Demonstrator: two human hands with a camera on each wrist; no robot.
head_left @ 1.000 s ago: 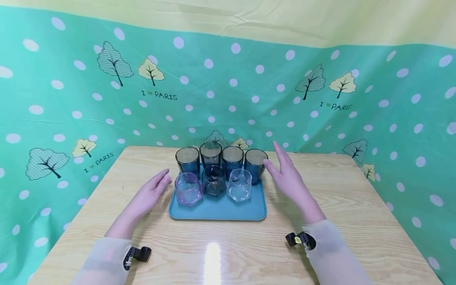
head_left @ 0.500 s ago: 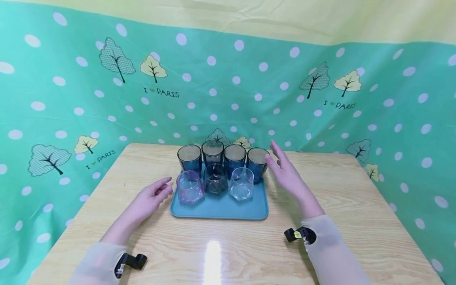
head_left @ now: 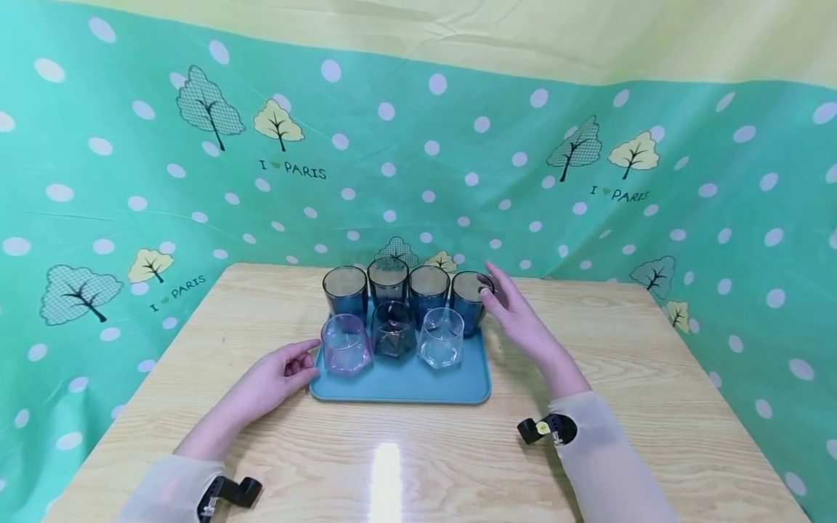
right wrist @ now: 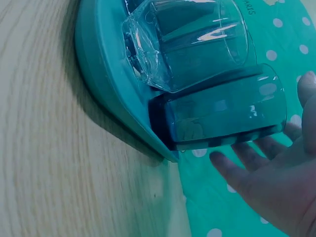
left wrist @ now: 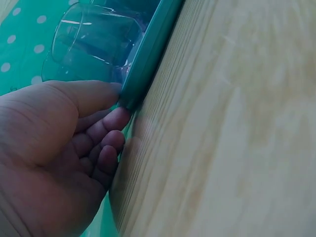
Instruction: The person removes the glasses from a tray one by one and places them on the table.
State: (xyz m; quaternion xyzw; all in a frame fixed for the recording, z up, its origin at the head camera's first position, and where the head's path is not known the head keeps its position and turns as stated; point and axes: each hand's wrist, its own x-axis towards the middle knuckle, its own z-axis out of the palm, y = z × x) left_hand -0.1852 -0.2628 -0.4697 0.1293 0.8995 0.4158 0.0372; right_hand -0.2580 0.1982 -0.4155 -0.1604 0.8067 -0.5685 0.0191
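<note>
- With the left hand (head_left: 280,374): just moved from beside the tray (head_left: 399,390) onto its left edge, now pinching there, fingers curled, thumb at the rim.
- With the right hand (head_left: 525,325): holding nothing, fingers spread, edged slightly closer to the end blue cup (head_left: 466,309); cannot tell whether touching.
- Judging by this, probably held at the left only, not yet at the right.
- As for the tray: lying flat on the table (head_left: 628,378), long axis left to right.
- Carrying also three more blue cups (head_left: 428,287) behind and three faceted glasses (head_left: 394,332) in front, all upright, mouths up.
</note>
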